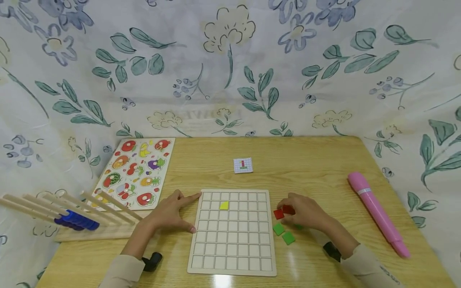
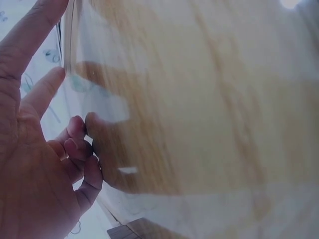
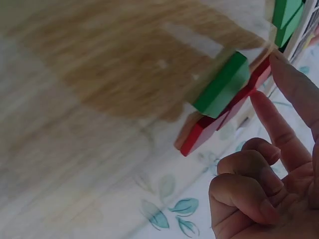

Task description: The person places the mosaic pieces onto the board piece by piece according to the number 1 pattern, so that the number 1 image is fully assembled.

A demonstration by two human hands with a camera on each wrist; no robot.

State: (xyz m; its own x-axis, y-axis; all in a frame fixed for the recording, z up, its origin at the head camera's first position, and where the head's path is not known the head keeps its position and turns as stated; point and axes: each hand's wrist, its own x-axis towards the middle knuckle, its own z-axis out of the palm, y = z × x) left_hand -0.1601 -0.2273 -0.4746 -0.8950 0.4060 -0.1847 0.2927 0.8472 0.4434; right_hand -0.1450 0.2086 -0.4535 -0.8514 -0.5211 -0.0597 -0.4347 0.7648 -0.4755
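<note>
A pale wooden grid board (image 1: 232, 232) lies on the table, with one yellow tile (image 1: 224, 205) in an upper square. My left hand (image 1: 168, 216) touches the board's left edge with spread thumb and index finger; in the left wrist view its other fingers are loosely bent. To the right of the board, my right hand (image 1: 304, 212) pinches a red tile (image 1: 279, 214) between thumb and index finger, low at the table. More red tiles (image 3: 199, 134) and a green tile (image 3: 222, 84) lie beside those fingers. Two green tiles (image 1: 288, 238) lie nearer me.
A small pattern card (image 1: 243, 165) lies beyond the board. On the left are a fruit picture puzzle (image 1: 135, 172) and a wooden peg rack (image 1: 108, 232) with blue rings. A pink pen-shaped object (image 1: 378, 214) lies at the right. Floral cloth (image 1: 230, 80) hangs behind the table.
</note>
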